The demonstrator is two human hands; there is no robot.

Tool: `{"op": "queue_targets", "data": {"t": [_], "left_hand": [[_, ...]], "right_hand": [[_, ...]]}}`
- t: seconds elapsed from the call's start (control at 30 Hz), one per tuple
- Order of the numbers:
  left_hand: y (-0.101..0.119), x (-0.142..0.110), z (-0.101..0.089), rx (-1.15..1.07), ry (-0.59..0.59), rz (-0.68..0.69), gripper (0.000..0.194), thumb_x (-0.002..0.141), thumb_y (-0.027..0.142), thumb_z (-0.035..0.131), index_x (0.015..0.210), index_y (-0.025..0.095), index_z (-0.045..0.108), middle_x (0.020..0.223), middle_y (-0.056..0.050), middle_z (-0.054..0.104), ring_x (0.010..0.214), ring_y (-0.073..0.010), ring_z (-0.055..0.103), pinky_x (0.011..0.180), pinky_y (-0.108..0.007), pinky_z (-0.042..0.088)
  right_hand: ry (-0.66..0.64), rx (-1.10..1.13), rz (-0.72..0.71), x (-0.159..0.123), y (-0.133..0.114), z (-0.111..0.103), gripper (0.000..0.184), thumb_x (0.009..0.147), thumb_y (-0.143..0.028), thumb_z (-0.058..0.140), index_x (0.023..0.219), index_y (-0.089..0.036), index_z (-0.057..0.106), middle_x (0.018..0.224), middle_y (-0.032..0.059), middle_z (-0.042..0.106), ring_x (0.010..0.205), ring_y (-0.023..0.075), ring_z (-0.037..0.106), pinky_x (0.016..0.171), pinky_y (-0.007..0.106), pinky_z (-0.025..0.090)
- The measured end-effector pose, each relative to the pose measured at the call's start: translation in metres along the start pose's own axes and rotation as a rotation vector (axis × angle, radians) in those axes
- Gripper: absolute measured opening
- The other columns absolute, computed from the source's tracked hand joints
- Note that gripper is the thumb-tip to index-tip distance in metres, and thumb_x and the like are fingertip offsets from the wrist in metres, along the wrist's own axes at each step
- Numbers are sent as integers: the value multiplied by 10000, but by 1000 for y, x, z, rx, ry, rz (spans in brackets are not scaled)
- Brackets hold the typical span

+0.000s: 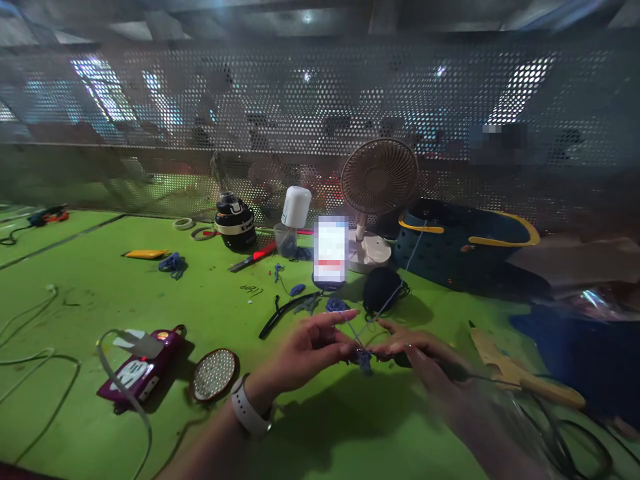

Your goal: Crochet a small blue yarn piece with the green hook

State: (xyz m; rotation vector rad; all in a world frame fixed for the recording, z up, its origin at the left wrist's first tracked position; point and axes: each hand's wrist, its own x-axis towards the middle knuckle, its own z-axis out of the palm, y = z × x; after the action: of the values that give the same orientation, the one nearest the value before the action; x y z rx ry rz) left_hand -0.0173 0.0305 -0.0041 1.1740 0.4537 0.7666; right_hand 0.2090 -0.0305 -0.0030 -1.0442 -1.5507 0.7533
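A small blue-purple crochet piece (365, 362) hangs between my hands, above the green table. My left hand (313, 343), with a white band on its wrist, pinches its edge between thumb and fingers while the index finger stretches out. Light blue yarn (395, 291) slants down from the dark blue basket (435, 257) to my fingers, crossing in front of a dark yarn ball (383, 290). My right hand (425, 357) is closed on a crochet hook with a dark handle (403, 360), its tip meeting the piece. The fingers partly hide the hook and stitches.
Ahead stand a lit phone (330, 250), a small fan (379, 177), a white bottle (297, 205) and a black jar (235, 223). A purple power strip (145, 367) with cables lies left. A wooden-handled tool (525, 373) lies right. A red cutter (255, 256) rests further back.
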Motion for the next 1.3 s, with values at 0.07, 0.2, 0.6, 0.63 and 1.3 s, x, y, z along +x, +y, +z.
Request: {"op": "queue_targets", "data": {"t": [0.07, 0.2, 0.6, 0.63, 1.3], "left_hand": [[0, 0, 0, 2, 8, -3, 505, 813, 197, 746, 1298, 208, 608, 925, -71, 784, 853, -162, 723, 851, -353, 541], [0, 0, 0, 14, 24, 2, 505, 799, 209, 759, 1284, 203, 618, 901, -66, 781, 834, -154, 715, 825, -335, 540], [1, 0, 0, 61, 3, 10, 507, 825, 158, 722, 1314, 194, 593, 914, -78, 786, 846, -165, 724, 828, -346, 547], [2, 0, 0, 66, 3, 7, 505, 832, 156, 716, 1318, 191, 587, 920, -80, 788, 854, -167, 727, 837, -350, 548], [6, -2, 5, 109, -19, 29, 511, 852, 162, 699, 1343, 164, 555, 1002, -117, 788, 921, -185, 742, 871, -344, 573]], "right_hand": [[-25, 6, -9, 1, -1, 0, 245, 958, -378, 542, 910, -280, 761, 925, 33, 799, 1070, 262, 706, 998, 461, 530], [-51, 31, -6, 2, -3, 0, 249, 968, -369, 530, 929, -282, 760, 920, 28, 796, 940, 238, 744, 1049, 501, 483], [-29, 73, -13, 2, 1, 1, 244, 957, -362, 544, 876, -276, 757, 906, 34, 801, 1121, 260, 685, 1045, 494, 492], [-28, 76, -9, 2, 0, 1, 241, 953, -367, 551, 869, -278, 758, 907, 33, 802, 1108, 259, 692, 1047, 493, 491], [8, 155, 5, 1, 3, -2, 228, 944, -405, 563, 875, -272, 735, 840, 39, 800, 1026, 268, 719, 1061, 546, 454]]}}
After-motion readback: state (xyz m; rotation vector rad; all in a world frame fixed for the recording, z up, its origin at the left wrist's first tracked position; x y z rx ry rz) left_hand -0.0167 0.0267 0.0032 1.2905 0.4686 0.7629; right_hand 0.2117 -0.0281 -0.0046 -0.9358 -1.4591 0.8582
